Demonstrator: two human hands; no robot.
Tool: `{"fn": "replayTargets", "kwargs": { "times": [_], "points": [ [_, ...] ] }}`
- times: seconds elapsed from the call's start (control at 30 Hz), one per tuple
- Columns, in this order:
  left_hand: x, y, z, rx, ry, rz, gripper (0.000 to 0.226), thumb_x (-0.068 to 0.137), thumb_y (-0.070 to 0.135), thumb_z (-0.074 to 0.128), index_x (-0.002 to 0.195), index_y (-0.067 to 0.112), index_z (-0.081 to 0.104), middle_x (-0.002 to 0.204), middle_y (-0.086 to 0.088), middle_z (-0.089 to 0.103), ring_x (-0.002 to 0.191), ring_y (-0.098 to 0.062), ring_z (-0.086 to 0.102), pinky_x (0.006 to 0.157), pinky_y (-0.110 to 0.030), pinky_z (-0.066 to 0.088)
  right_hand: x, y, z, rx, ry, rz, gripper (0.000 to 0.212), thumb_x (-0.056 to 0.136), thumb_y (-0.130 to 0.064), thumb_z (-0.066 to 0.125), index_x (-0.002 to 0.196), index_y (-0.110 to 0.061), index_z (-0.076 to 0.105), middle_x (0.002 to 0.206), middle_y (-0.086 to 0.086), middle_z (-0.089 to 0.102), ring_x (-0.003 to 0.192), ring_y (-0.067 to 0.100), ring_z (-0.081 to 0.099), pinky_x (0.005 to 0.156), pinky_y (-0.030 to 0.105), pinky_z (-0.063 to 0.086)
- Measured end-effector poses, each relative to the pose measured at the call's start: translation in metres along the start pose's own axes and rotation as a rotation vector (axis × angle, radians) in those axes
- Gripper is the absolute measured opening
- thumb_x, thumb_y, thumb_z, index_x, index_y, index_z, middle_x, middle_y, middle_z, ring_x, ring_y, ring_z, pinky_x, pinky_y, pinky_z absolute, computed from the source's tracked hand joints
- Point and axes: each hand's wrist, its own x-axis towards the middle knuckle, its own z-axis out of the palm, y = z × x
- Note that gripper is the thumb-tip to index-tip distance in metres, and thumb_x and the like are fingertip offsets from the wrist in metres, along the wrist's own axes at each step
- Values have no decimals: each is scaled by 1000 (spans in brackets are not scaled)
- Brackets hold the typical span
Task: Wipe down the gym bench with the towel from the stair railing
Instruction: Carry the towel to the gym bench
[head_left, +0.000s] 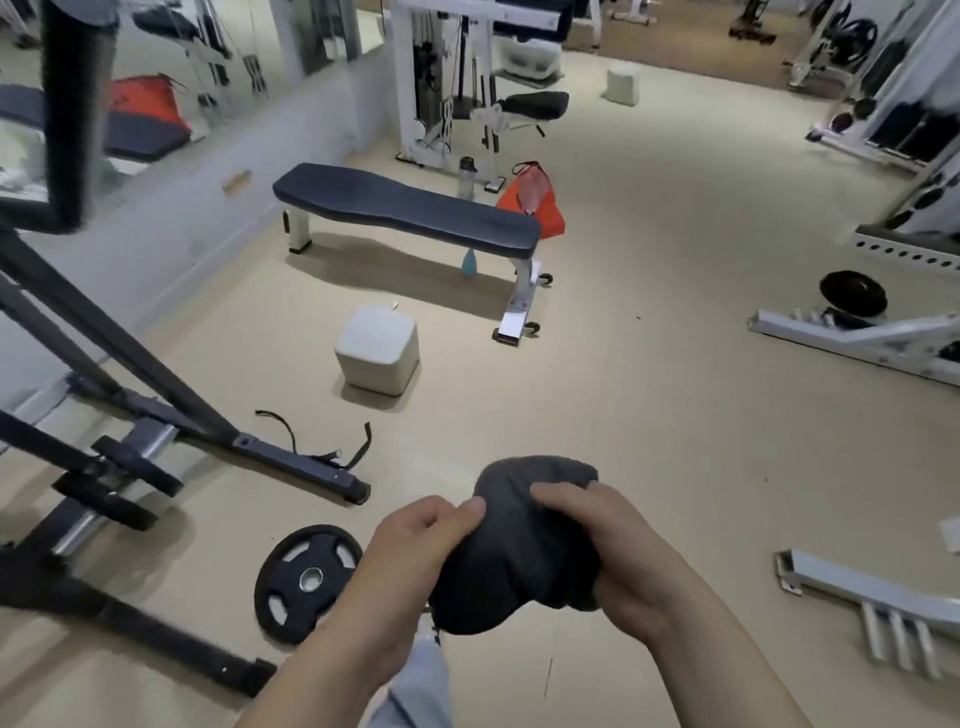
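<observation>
Both hands hold the towel (511, 551), a dark bundle bunched up in front of the person's body. The left hand (415, 540) has its grip clenched on the near left side of the cloth, thumb pressed over the top fold, and the right hand (602, 540) is grasping the right side with its fingers curled over the upper edge. The bench (410, 210) stands well apart from the hands, across open floor, its dark pad bare and unwiped. So the towel looks to be already fetched, and the walk to the bench and the wiping itself are not yet done.

The trouble from here lies mostly on the floor. A weight plate (306, 582) rests just beside the person's left, and loose black straps (322, 447) trail out from the foot of the dark machine frame (291, 457); a step taken with eyes on the towel could catch either. A pale cube block (378, 349) sits between the person and the bench, near its front edge, so a straight line would meet it. At the bench, a blue bottle (469, 262) stands under the pad and an orange bag (530, 205) lies at its far end, and a wide sweep or a trailing corner of cloth could knock the bottle over. A balled towel would also wipe poorly unless opened out
</observation>
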Motion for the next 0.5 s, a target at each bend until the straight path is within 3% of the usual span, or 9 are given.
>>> {"fn": "replayTargets", "kwargs": {
  "times": [0.07, 0.1, 0.17, 0.27, 0.37, 0.5],
  "points": [
    [48, 24, -8, -133, -88, -36, 30, 77, 31, 76, 97, 13, 64, 86, -15, 70, 76, -25, 58, 67, -36, 40, 36, -32, -4, -13, -5, 8, 12, 93, -28, 66, 88, -24, 76, 85, 6, 74, 75, 23, 68, 69, 37, 48],
    [74, 39, -12, -179, -150, -73, 40, 77, 23, 76, 113, 13, 63, 100, -21, 76, 82, -28, 64, 68, -36, 45, 57, -51, -4, -48, 5, 20, 13, 94, -27, 65, 87, -23, 75, 84, 5, 74, 74, 23, 69, 67, 37, 50],
    [123, 75, -19, -177, -271, -122, 54, 78, 14, 73, 130, 15, 60, 113, -25, 76, 90, -29, 70, 70, -34, 51, 98, -91, -4, -153, 39, 41, 16, 94, -29, 63, 95, -18, 74, 88, 8, 77, 78, 26, 72, 65, 36, 53],
    [189, 131, -20, -87, -371, -133, 63, 76, 10, 70, 136, 28, 58, 114, -16, 78, 98, -28, 73, 80, -35, 53, 154, -152, -7, -250, 94, 33, 33, 91, -31, 64, 112, -6, 71, 107, 19, 79, 102, 35, 77, 78, 43, 60],
    [244, 184, -9, -39, -427, -125, 66, 76, 11, 67, 135, 39, 58, 123, -7, 76, 110, -26, 72, 94, -38, 53, 198, -203, -22, -218, 140, -3, 30, 95, -25, 64, 111, -1, 71, 110, 27, 75, 93, 35, 78, 71, 45, 56],
    [328, 242, 7, -57, -345, -70, 63, 74, 12, 76, 132, 31, 64, 122, -5, 77, 114, -26, 73, 103, -43, 55, 261, -260, -52, -6, 204, -22, 29, 92, -33, 74, 112, -12, 78, 105, 12, 83, 99, 32, 78, 75, 45, 62]
  ]
}}
